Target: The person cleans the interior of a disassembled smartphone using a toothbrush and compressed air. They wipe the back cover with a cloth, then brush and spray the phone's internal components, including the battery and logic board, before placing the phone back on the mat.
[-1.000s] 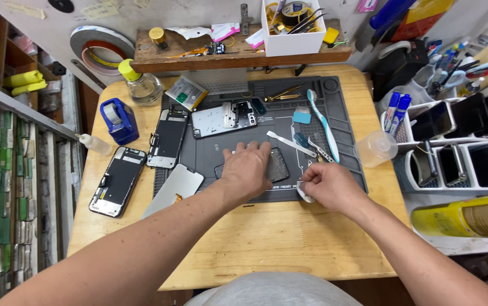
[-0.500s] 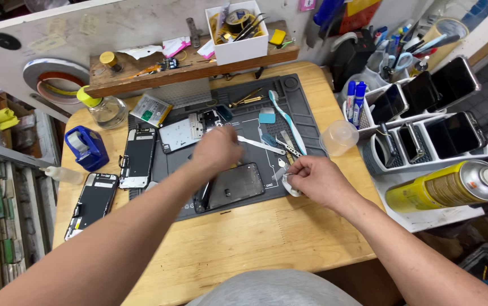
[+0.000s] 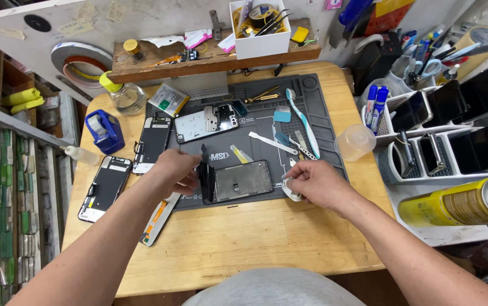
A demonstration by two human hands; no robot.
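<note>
The grey work mat [image 3: 323,102] covers the rear middle of the wooden bench [image 3: 244,238] and serves as the reference. At the mat's front centre lies a dark phone frame [image 3: 243,180], flat, apparently kept there for a stable, non-slip base. The left hand [image 3: 175,169] sits at the frame's left end, fingers pinched on the black strip [image 3: 206,180] standing at that edge. The right hand [image 3: 317,182], at the mat's front right, pinches a small white wad [image 3: 292,191], probably for wiping. Near the mat's right half lie a toothbrush [image 3: 303,122] and a white spudger [image 3: 272,143]
</note>
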